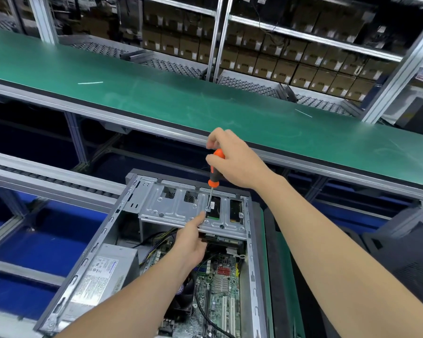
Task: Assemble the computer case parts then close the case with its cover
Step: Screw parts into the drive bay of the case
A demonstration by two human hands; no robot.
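Nearest the camera, the open computer case [83, 264] lies on its side. It holds one circuit board [220, 289] on the right and one grey power supply [103, 272] on the left. Two white card slots show on the board.

Above the board, the left hand [191, 242] reaches forward with its forefinger out straight. The fingertip rests on the metal drive bracket [171, 206], just beside a screw [208, 208]. This hand's grip pinches nothing, and its other fingers are tucked out of sight.

The bracket spans the far end of the case. The single screwdriver [214, 172], with its orange and black handle, stands nearly upright with its tip in that screw. The right hand [237, 162] has its grip curled round the top of the handle.

The step in hand looks to be fastening the bracket. To do it well, keep the shaft square to the plate and press down while turning so the tip does not slip. The left finger should hold the bracket flat and stay clear of the tip.

I count one screw under the tip. A second may sit at the bracket's right edge, but I cannot tell. I cannot pick out the cover with any certainty. Dark panels [401, 252] lie to the right of the case.

Beyond the case runs one long green tabletop [205, 101]. Behind it stand shelves [303, 37] stacked with many brown boxes [279, 62].
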